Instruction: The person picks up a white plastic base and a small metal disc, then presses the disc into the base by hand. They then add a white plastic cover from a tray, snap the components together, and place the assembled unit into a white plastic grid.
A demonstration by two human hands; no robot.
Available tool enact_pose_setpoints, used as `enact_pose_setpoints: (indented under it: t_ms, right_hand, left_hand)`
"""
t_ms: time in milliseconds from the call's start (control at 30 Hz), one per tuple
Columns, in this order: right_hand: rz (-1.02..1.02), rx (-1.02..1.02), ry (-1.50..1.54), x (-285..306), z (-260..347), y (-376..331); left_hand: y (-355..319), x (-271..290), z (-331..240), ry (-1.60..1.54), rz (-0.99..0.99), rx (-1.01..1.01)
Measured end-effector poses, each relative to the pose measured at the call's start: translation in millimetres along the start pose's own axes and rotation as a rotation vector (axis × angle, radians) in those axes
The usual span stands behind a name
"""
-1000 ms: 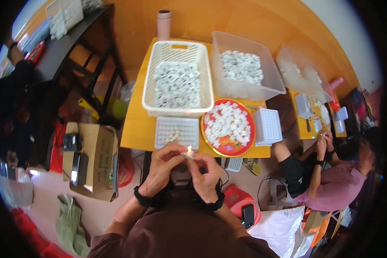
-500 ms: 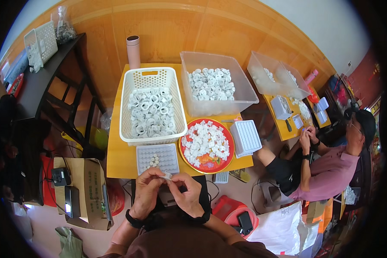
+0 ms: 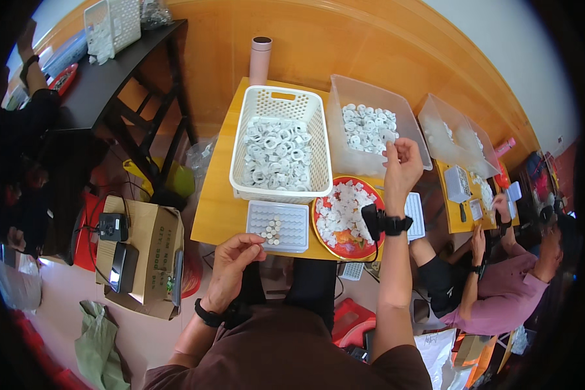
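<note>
**White ring parts: right hand now at the clear bin, left hand parked at the table edge**

White ring parts [image 3: 367,127] lie heaped in the clear plastic bin [image 3: 344,97], directly under and just beyond my right hand [image 3: 402,166]. A moment ago both hands were together at my lap, working one small piece between them. They have since separated. My right arm is now extended over the red plate [image 3: 318,214], and its fingers are curled together at the bin's near wall. A small white piece appears to sit at the fingertips, but the view is too small to confirm it, so I cannot tell whether the grip is closed on a part or on nothing.

My left hand [image 3: 234,260] rests low, just short of the white compartment tray [image 3: 278,225]. Thumb and forefinger are pinched together, and whether they hold anything cannot be made out. A small cluster of finished pieces [image 3: 272,231] sits in the tray's cells, just ahead of that hand.

Reading of the change: the joint handling at the lap has ended and one hand has gone to the supply, which suggests a new cycle is starting.

To the left of my right hand stands the white slotted basket [image 3: 276,104], also filled with rings. To its right, well apart, another person [image 3: 500,292] works at a second table.
</note>
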State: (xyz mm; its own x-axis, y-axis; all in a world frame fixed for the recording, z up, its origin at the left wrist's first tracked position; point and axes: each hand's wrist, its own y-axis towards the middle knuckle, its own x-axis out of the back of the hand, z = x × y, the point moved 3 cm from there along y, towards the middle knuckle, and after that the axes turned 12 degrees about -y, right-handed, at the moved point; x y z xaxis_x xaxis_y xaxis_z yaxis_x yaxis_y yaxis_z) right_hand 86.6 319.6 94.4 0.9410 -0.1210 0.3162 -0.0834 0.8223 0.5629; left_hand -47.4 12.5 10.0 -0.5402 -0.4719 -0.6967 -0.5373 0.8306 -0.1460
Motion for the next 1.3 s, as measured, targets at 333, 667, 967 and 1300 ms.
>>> enact_pose_setpoints:
  t_ms: [333,667,967,1300]
  right_hand:
    - [0.410,0.319,-0.174,-58,32,-58]
    - [1.023,0.488,-0.331,-155,4,-94]
    - [1.202,0.267,-0.425,-158,3,-82]
    - [1.142,-0.253,0.317,-78,70,-95]
  left_hand:
    - [-7,26,1,0.027,-0.072,0.008]
    - [-7,20,8,-0.015,-0.023,0.023]
    - [-12,22,6,-0.006,-0.051,0.024]
    - [-8,23,7,0.021,-0.043,0.036]
